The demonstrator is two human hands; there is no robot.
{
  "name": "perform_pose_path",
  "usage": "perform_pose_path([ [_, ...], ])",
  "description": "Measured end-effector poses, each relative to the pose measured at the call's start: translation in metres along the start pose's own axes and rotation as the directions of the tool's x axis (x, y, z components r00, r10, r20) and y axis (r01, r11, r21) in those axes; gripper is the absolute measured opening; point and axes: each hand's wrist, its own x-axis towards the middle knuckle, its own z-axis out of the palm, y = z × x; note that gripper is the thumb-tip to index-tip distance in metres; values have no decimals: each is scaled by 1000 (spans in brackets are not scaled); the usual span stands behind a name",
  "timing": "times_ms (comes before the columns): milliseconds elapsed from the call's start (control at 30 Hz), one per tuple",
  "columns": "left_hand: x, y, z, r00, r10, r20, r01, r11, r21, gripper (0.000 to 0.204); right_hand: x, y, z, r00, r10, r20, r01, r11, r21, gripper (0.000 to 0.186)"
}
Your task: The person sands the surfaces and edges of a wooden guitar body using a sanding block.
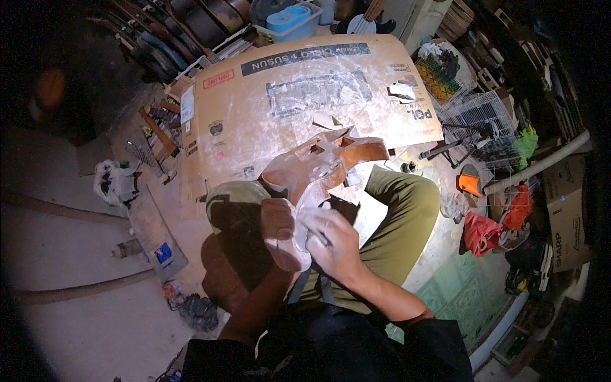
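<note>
A reddish-brown wooden electric guitar body (299, 167) rests across my lap, its cutouts and small holes showing at the far end. Pale dust covers its near part. My left hand (278, 230) is closed round the dusty near edge on the left side. Fingers of my right hand (334, 245) bend and press on the pale surface beside it. Something thin and greyish shows between those fingers, but I cannot make out its kind. My knees, in olive trousers (407, 210), stand on both sides of the guitar body.
Ahead lies a dusty cardboard sheet (223, 137) with a crumpled white scrap (401, 92) on it. Several guitars (168, 48) and a blue tub (289, 22) stand behind. At right are a wire rack (487, 118), an orange cup (470, 183) and a red bag (482, 232); a white plastic bag (114, 183) is left.
</note>
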Motion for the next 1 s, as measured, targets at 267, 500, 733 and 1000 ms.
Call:
perform_pose_path([
  [267,1,5,15,992,-9,-129,26,991,132,32,6,-10,-4,999,15,40,-16,1000,16,37],
  [500,-1,16,17,986,-75,-147,98,983,155,33,6,-8,-8,995,48,86,-52,998,34,38],
  [733,-10,10,20,991,-92,-99,102,989,109,33,9,-11,-11,998,2,70,-1,1000,-14,39],
  [1000,-10,7,18,990,-110,-88,118,989,90,34,14,-6,-9,996,-59,66,57,998,28,39],
])
